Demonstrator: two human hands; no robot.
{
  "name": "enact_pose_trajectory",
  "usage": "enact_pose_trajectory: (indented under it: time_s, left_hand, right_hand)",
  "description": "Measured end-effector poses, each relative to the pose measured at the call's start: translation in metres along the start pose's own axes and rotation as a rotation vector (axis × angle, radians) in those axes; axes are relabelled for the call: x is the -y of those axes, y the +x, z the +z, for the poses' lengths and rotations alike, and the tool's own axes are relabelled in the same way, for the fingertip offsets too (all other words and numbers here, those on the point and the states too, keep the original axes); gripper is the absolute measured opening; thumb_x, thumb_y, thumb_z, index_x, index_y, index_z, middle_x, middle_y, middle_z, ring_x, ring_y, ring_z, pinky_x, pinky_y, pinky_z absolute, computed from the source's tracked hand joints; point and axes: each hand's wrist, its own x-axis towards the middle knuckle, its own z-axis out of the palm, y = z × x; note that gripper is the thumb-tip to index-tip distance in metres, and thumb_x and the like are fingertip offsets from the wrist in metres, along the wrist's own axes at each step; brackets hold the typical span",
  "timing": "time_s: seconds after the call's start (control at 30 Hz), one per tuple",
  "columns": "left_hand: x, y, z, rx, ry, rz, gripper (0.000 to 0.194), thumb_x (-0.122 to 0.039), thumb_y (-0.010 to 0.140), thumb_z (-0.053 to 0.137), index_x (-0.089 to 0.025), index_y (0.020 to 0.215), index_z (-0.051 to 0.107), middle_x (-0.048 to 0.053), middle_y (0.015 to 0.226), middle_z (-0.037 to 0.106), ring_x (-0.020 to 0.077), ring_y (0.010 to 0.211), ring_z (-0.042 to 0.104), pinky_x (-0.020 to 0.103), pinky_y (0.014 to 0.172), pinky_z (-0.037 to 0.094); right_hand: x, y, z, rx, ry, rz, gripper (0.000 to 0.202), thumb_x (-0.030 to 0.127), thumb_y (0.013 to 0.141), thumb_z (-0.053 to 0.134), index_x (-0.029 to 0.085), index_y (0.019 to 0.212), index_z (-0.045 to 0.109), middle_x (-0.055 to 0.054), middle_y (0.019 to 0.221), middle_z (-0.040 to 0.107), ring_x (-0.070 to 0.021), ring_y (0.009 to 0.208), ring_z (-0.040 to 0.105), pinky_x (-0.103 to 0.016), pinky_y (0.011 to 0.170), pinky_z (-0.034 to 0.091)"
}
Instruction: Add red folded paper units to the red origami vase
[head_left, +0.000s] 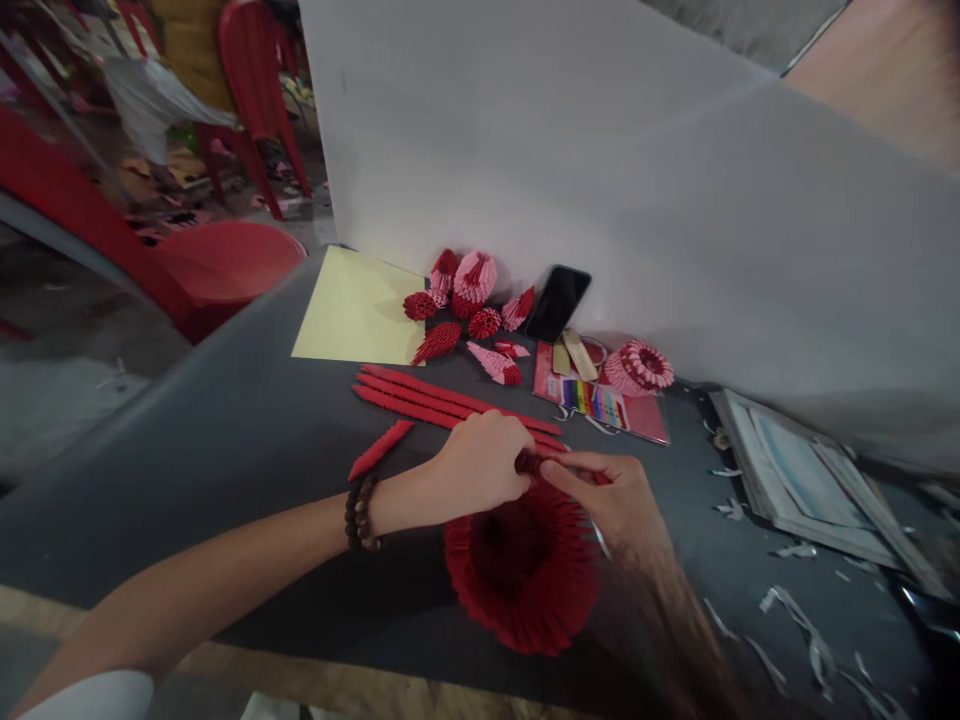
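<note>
A round, bowl-like form of pleated red folded paper [525,600] stands on the dark table in front of me, with a deep hollow in its middle. At its far rim my left hand [487,455] is closed, its fingertips pressed at small red folded paper pieces. Facing it from the right, my right hand [611,490] pinches at the same rim with thumb and forefinger. The exact piece between the fingers is mostly hidden. Just beyond the hands lie long red strips of stacked folded paper [420,400], and a shorter red strip [381,450] rests left of them.
Pink and red paper shapes [474,280] sit by the white wall, near a yellow sheet [360,310] and a black phone [559,300]. A colourful packet [600,400] and a pink paper ring [637,368] lie right of these. Paper scraps [802,630] and a folder [810,480] occupy the right side.
</note>
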Motion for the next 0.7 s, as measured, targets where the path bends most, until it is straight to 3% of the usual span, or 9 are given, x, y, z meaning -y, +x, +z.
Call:
enact_pose_trajectory:
  time_s: [0.13,0.57,0.7]
  left_hand:
    - [-0.0016,0.0005,-0.0042,0.026,-0.009,-0.01,0.013,-0.032,0.076,0.066,-0.026,0.081,0.077,0.004,0.073,0.072,0.0229,0.072,0.065,0.033,0.067,0.046]
    - [-0.0015,0.0013,-0.0024,0.023,0.011,-0.008,0.013,-0.03,0.074,0.064,-0.024,0.078,0.076,0.005,0.072,0.072,0.0242,0.071,0.066,0.035,0.067,0.048]
    - [-0.0024,0.0009,-0.0031,0.024,0.015,0.005,0.014,-0.03,0.075,0.064,-0.025,0.079,0.077,0.005,0.072,0.072,0.0251,0.072,0.067,0.035,0.067,0.049]
  right_hand:
    - [0.0049,-0.0027,-0.0055,-0.007,-0.13,-0.047,0.041,0.058,0.077,0.076,0.02,0.091,0.085,0.005,0.051,0.035,-0.0106,0.052,0.029,-0.028,0.052,0.021]
    - [0.0078,-0.0041,-0.0076,-0.009,-0.186,-0.093,0.038,0.056,0.081,0.073,0.023,0.096,0.085,0.004,0.055,0.043,-0.0127,0.055,0.036,-0.029,0.055,0.026]
    - [0.0058,-0.0036,-0.0064,-0.014,-0.124,-0.057,0.039,0.056,0.078,0.076,0.022,0.092,0.085,0.005,0.053,0.038,-0.0121,0.053,0.032,-0.029,0.054,0.024]
